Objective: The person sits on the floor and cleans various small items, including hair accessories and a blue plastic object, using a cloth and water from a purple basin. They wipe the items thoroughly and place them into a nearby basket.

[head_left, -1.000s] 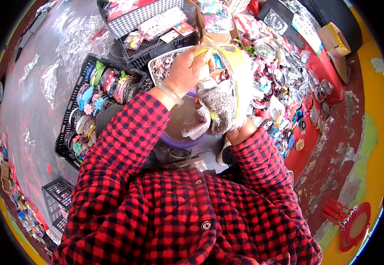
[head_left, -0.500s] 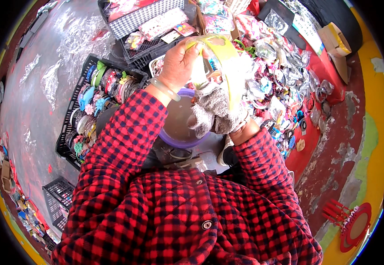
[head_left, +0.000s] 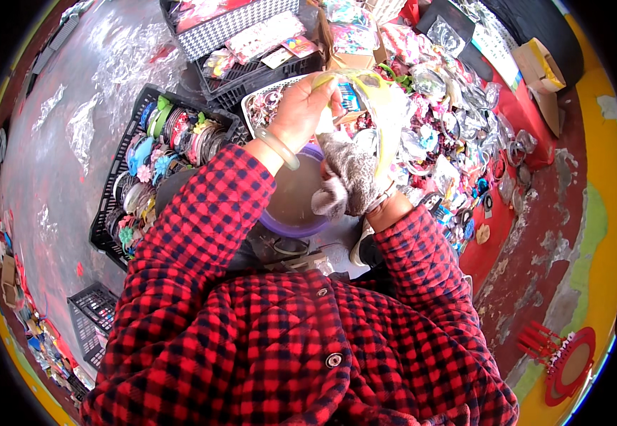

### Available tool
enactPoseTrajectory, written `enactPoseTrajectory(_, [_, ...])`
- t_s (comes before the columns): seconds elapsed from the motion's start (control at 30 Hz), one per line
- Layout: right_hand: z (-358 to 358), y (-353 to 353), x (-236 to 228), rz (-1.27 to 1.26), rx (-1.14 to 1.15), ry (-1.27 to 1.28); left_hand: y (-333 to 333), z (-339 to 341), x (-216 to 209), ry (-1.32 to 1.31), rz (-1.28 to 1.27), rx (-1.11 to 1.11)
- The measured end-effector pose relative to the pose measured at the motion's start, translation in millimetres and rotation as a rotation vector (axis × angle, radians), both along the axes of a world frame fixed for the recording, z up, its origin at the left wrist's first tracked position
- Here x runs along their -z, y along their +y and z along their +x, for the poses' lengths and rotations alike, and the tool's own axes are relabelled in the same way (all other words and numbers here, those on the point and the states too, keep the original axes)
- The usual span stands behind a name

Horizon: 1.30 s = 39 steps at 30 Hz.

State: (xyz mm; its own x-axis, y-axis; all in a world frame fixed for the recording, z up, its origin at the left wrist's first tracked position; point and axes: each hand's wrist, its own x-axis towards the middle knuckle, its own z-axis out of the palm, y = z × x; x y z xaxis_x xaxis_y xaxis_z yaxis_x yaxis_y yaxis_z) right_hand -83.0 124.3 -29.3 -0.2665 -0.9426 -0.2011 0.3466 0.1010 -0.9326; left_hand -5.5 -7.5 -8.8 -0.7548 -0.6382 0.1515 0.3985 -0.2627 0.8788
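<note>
My left hand (head_left: 298,117) pinches one end of a curved yellow headband (head_left: 379,99), which is partly see-through and washed out by glare. A grey-brown cloth (head_left: 353,167) is bunched in my right hand (head_left: 388,208) around the headband's other end. Cloth covers most of that hand's fingers. Both hands are raised above a purple basin (head_left: 295,231) with murky liquid in it.
At the left stands a black crate (head_left: 104,206) of headbands, with stacked crates (head_left: 237,30) beyond it. A white basket (head_left: 253,99) sits behind my left hand. Bagged hair accessories (head_left: 445,170) are heaped on the right, near an open carton (head_left: 538,65).
My left hand has come down slightly, and the headband has tilted with it. The cloth has bunched differently and shifted a little along the headband's lower end.
</note>
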Motion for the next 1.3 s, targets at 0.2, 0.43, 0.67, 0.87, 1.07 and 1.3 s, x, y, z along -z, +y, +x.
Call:
enactPoseTrajectory(0.2, [3, -3, 12, -0.048, 0.123, -0.470, 18, -2, 0, -0.053, -0.056, -0.035])
enactPoseTrajectory(0.43, [10, 3, -14, 0.009, -0.071, -0.651, 11, -3, -4, 0.039, -0.222, -0.286])
enactPoseTrajectory(0.67, [-6, 11, -13, -0.019, -0.149, -0.018, -20, 6, -14, 0.048, -0.326, -0.360])
enactPoseTrajectory(0.87, [-56, 4, -19, 0.389, -0.455, 1.844, -38, 35, -27, -0.047, -0.767, -0.384])
enactPoseTrajectory(1.07, [-73, 21, -18, -0.014, -0.016, 1.691, -18, 38, -24, -0.154, -1.162, -0.089])
enactPoseTrajectory(1.3, [-12, 9, -66, -0.172, -0.359, 1.675, 15, 28, -8, -0.385, -1.277, 0.066])
